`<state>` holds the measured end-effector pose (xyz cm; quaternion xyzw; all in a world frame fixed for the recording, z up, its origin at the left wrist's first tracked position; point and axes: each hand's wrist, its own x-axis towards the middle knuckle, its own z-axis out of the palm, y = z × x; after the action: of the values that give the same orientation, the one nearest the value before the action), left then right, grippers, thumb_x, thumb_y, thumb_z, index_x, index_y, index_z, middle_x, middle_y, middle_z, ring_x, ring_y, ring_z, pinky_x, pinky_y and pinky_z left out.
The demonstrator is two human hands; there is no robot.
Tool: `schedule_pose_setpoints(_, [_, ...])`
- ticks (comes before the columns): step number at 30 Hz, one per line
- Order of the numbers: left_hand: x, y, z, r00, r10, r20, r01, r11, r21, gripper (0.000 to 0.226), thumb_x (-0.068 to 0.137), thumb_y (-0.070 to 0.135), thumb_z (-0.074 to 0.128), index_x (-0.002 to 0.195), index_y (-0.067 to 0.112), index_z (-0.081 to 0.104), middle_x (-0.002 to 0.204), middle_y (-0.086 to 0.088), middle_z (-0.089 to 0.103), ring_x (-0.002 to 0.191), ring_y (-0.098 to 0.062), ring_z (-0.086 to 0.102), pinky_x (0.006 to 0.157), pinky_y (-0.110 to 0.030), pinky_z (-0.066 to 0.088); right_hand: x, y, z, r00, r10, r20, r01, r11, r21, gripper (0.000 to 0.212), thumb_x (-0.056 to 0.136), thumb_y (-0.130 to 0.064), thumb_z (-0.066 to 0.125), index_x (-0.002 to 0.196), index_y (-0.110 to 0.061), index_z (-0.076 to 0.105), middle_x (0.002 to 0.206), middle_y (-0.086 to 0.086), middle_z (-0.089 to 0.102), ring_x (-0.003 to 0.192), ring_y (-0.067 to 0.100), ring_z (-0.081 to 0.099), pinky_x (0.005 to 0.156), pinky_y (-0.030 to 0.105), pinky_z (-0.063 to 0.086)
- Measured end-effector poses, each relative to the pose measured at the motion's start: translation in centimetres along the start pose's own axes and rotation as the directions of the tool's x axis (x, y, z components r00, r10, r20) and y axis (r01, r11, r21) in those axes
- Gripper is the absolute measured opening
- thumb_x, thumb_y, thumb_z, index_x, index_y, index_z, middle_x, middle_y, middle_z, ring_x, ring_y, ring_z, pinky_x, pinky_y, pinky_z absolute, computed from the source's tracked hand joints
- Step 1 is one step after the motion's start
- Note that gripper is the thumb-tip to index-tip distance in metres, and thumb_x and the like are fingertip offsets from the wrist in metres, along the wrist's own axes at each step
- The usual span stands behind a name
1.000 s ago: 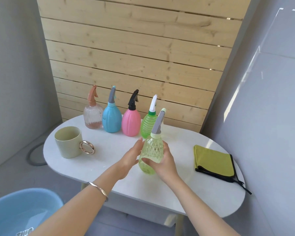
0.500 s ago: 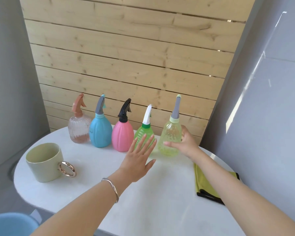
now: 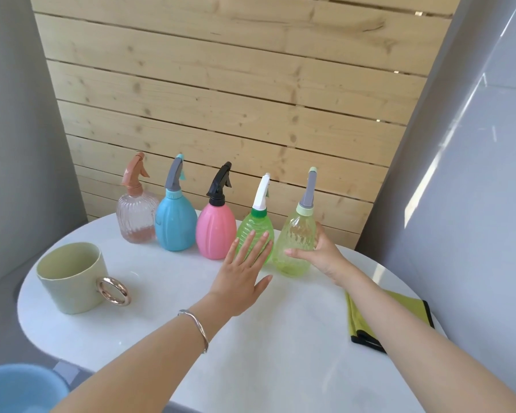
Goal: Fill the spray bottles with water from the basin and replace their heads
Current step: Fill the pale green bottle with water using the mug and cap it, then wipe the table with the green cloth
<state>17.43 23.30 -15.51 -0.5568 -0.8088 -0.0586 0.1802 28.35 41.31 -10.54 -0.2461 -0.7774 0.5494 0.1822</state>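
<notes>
Several spray bottles stand in a row at the back of the white table (image 3: 280,353), all with heads on: a clear pink one (image 3: 136,217), a blue one (image 3: 175,223), a pink one (image 3: 215,231), a green one (image 3: 255,226) and a pale yellow-green one (image 3: 295,236) at the right end. My right hand (image 3: 322,254) grips the yellow-green bottle from its right side, and the bottle stands on the table. My left hand (image 3: 245,269) hovers flat with fingers spread in front of the green bottle. A blue basin (image 3: 15,389) shows at the bottom left.
A pale green mug (image 3: 69,278) with a gold ring handle stands at the table's left. A folded yellow cloth (image 3: 405,311) with black trim lies at the right, partly under my right forearm. A wooden slat wall runs close behind the bottles; a grey wall stands at the right.
My right hand has carried the yellow-green bottle from the table's front to the right end of the row. My left hand has let go of it and spread flat.
</notes>
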Motion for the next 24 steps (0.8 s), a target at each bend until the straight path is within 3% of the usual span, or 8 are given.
schedule_pose_setpoints(5, [0.0, 0.2, -0.1, 1.0, -0.021, 0.008, 0.021, 1.0, -0.009, 0.064, 0.095, 0.048, 0.028, 0.147, 0.012, 0.038, 0.154, -0.008, 0.035, 0.143, -0.028, 0.018, 0.111, -0.047, 0.018, -2.1, -0.9, -0.3, 0.995, 0.034, 0.097, -0.023, 0.993, -0.112, 0.087, 0.076, -0.036, 0.077, 0.145, -0.031, 0.024, 0.139, -0.018, 0.039, 0.128, 0.002, 0.035, 0.104, 0.024, 0.03])
schedule_pose_setpoints(8, [-1.0, 0.6, -0.4, 1.0, -0.014, 0.016, 0.015, 0.998, -0.055, 0.061, 0.099, 0.048, 0.021, 0.146, 0.013, 0.036, 0.153, -0.008, 0.037, 0.143, -0.029, 0.025, 0.11, -0.046, 0.018, -5.2, -0.4, -2.8, 0.999, 0.017, -0.051, -0.03, 0.965, -0.262, 0.071, 0.088, -0.049, 0.058, 0.147, -0.032, 0.024, 0.143, -0.021, 0.028, 0.133, -0.002, 0.023, 0.105, 0.021, 0.02])
schedule_pose_setpoints(11, [-2.7, 1.7, -0.9, 0.999, -0.031, 0.029, 0.035, 0.989, -0.143, 0.067, 0.101, 0.052, 0.006, 0.147, 0.013, 0.036, 0.154, -0.007, 0.034, 0.142, -0.031, 0.03, 0.114, -0.043, 0.012, -9.2, 2.9, -6.1, 0.959, -0.036, -0.279, -0.143, 0.793, -0.593, 0.06, 0.093, -0.054, 0.041, 0.147, -0.03, 0.029, 0.158, -0.005, 0.018, 0.146, 0.015, 0.01, 0.116, 0.035, 0.01])
schedule_pose_setpoints(15, [-4.5, 3.6, -1.7, 0.995, -0.082, 0.054, 0.095, 0.945, -0.311, 0.092, 0.081, 0.069, -0.021, 0.154, 0.022, 0.008, 0.157, 0.01, -0.008, 0.146, -0.014, -0.011, 0.115, -0.029, -0.017, -13.7, 7.2, -7.0, 0.923, 0.242, -0.3, -0.385, 0.563, -0.731, 0.066, 0.089, -0.069, 0.028, 0.148, -0.045, 0.011, 0.16, -0.003, -0.003, 0.147, 0.028, -0.007, 0.118, 0.045, -0.002])
schedule_pose_setpoints(18, [-6.1, 4.3, -2.6, 0.985, -0.128, 0.119, 0.161, 0.93, -0.332, 0.103, 0.068, 0.073, -0.031, 0.154, 0.026, 0.0, 0.154, 0.014, -0.017, 0.141, -0.007, -0.022, 0.112, -0.029, -0.021, -15.0, 7.8, -6.5, 0.935, 0.229, -0.27, -0.352, 0.516, -0.781, 0.067, 0.088, -0.071, 0.026, 0.147, -0.047, 0.006, 0.16, -0.004, -0.005, 0.147, 0.029, -0.008, 0.118, 0.045, -0.002])
schedule_pose_setpoints(24, [-10.1, 3.4, -3.7, 0.967, -0.204, 0.155, 0.248, 0.894, -0.372, 0.108, 0.067, 0.078, -0.029, 0.154, 0.025, 0.008, 0.161, 0.01, -0.002, 0.149, -0.016, -0.01, 0.113, -0.027, -0.018, -19.2, 6.6, -2.4, 0.976, 0.176, -0.131, -0.2, 0.468, -0.861, 0.067, 0.088, -0.071, 0.021, 0.147, -0.048, 0.0, 0.159, -0.008, -0.012, 0.146, 0.025, -0.014, 0.118, 0.043, -0.006])
